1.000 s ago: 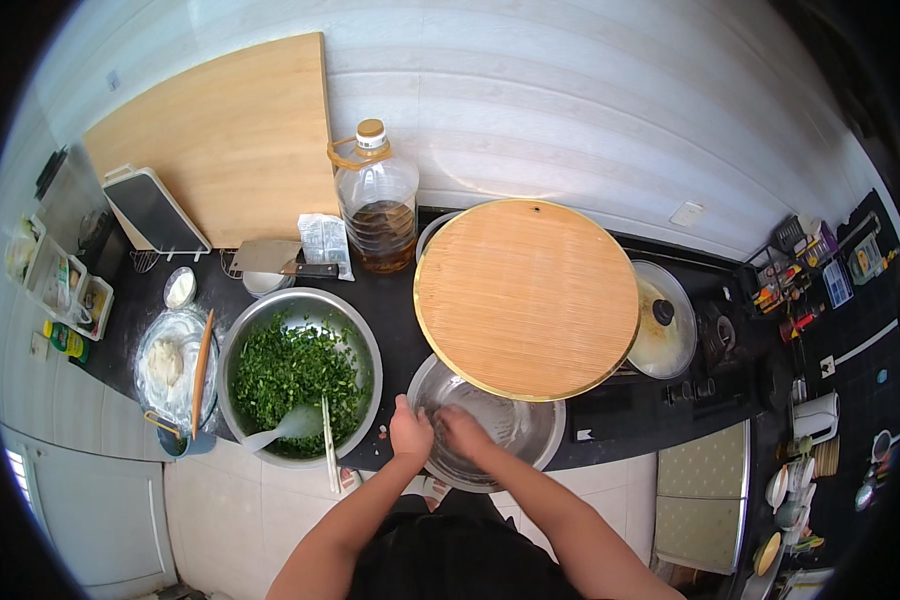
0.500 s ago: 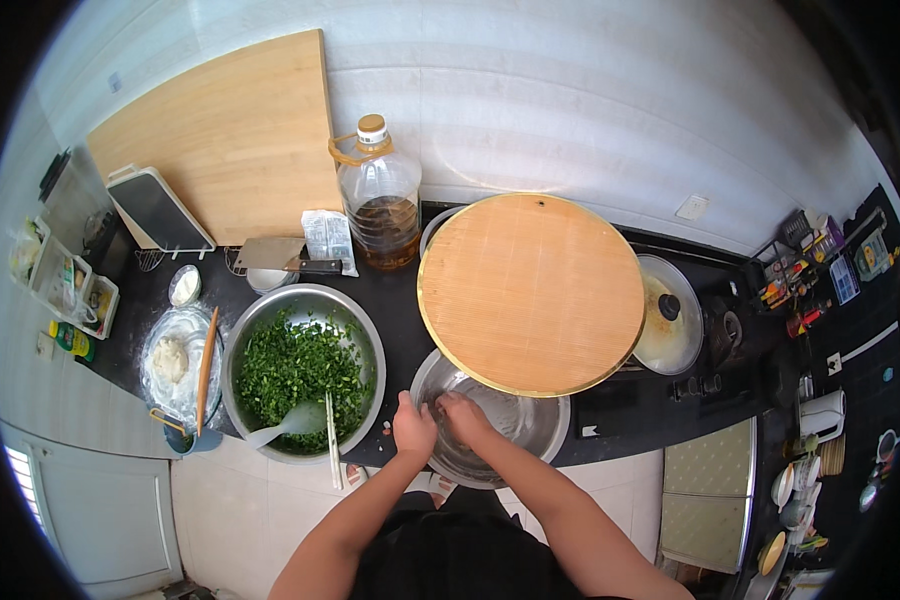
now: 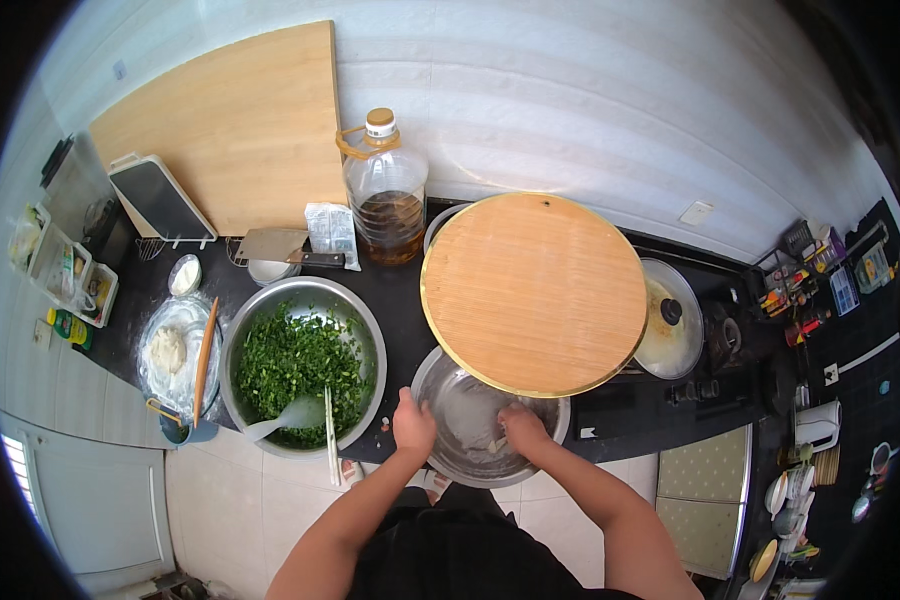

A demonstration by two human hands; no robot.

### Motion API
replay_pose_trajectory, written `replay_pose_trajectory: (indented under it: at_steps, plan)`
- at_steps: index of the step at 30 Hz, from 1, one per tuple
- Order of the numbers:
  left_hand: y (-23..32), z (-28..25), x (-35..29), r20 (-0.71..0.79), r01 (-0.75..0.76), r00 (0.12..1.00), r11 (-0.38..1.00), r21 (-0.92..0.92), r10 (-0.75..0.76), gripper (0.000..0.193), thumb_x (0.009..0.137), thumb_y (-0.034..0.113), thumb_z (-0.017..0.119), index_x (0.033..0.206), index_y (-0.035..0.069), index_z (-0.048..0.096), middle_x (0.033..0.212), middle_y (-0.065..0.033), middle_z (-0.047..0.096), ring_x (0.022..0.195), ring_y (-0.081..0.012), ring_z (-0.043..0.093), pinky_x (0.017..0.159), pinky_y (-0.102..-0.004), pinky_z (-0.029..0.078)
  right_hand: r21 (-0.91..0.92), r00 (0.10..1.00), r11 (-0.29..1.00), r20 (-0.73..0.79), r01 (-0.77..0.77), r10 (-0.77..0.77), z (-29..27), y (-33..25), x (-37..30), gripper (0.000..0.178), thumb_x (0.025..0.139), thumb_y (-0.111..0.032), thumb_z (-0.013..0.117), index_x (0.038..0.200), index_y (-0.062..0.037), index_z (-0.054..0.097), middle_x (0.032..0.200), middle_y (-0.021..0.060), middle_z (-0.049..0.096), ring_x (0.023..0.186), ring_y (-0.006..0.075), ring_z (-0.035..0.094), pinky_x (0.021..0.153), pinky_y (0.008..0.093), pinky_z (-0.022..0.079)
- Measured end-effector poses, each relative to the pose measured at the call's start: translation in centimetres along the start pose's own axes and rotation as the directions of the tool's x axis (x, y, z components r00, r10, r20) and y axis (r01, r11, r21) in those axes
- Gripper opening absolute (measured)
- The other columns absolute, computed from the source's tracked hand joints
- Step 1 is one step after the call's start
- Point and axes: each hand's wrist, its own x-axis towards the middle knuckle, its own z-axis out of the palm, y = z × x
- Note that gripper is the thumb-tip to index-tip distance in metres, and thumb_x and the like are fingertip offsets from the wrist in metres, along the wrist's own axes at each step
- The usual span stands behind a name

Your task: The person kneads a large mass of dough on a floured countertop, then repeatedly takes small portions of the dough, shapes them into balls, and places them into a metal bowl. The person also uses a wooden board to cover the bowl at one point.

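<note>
At the counter's front edge stands a wide metal bowl, its inside smeared with white residue. My left hand is closed on its left rim. Inside the bowl, on the right, my right hand has its fingers curled down at the bottom. A small pale bit shows by those fingertips; whether they pinch anything is hidden. A round wooden board overhangs the bowl's far side. To the left, a larger metal bowl contains chopped greens, a translucent spoon and chopsticks.
A floured tray at far left carries dough and a rolling pin. Behind are a cleaver, an oil jug and a leaning wooden board. A lidded pan sits at right.
My right hand has moved rightward across the bowl, away from my left hand. My left hand stays at the rim. The view has shifted slightly.
</note>
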Motion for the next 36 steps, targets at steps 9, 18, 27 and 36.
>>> replay_pose_trajectory:
  at_steps: [9, 18, 27, 36]
  plan:
    - [0.4, 0.4, 0.1, -0.051, 0.006, 0.999, 0.999, -0.052, -0.009, 0.023, 0.079, 0.005, 0.057, 0.095, -0.002, 0.041, 0.08, -0.0285, 0.058, 0.079, -0.0454, 0.057, 0.069, -0.0487, 0.045, 0.26, 0.961, 0.947, 0.247, -0.19, 0.124, 2.5, -4.0, -1.1, 0.016, 0.072, -0.01, 0.053, 0.081, -0.0019, 0.063, 0.082, 0.0176, 0.063, 0.08, 0.0348, 0.061, 0.072, 0.042, 0.049]
    - [0.1, 0.2, 0.3, 0.019, 0.002, 1.0, 1.0, -0.004, -0.002, 0.025, 0.079, 0.005, 0.056, 0.099, -0.002, 0.042, 0.08, -0.0282, 0.059, 0.078, -0.0446, 0.058, 0.069, -0.0486, 0.045, -0.227, 0.967, 0.944, 0.029, -0.24, 0.252, -0.4, 0.4, 0.0, 0.017, 0.072, -0.01, 0.054, 0.081, -0.0019, 0.066, 0.088, 0.0179, 0.063, 0.083, 0.0336, 0.062, 0.075, 0.0388, 0.05]
    - [0.1, 0.5, 0.3, 0.018, 0.031, 0.999, 0.999, -0.014, -0.03, 0.026, 0.079, 0.006, 0.056, 0.099, -0.004, 0.042, 0.081, -0.0284, 0.058, 0.08, -0.0448, 0.057, 0.07, -0.048, 0.045, 0.086, 0.911, 0.954, 0.332, -0.286, 0.243, 2.7, -6.8, -1.1, 0.02, 0.071, -0.007, 0.054, 0.086, -0.0028, 0.065, 0.09, 0.0198, 0.063, 0.086, 0.0364, 0.06, 0.076, 0.0424, 0.049]
    - [0.7, -0.2, 0.1, 0.031, -0.015, 0.999, 1.0, 0.002, 0.015, 0.023, 0.079, 0.005, 0.055, 0.095, -0.003, 0.042, 0.079, -0.0284, 0.058, 0.079, -0.0448, 0.057, 0.069, -0.0476, 0.045, -0.221, 0.944, 0.918, -0.058, -0.329, 0.324, 0.6, 1.3, 1.5, 0.021, 0.071, -0.006, 0.055, 0.092, -0.0009, 0.059, 0.095, 0.0213, 0.059, 0.09, 0.0377, 0.058, 0.077, 0.0431, 0.049]
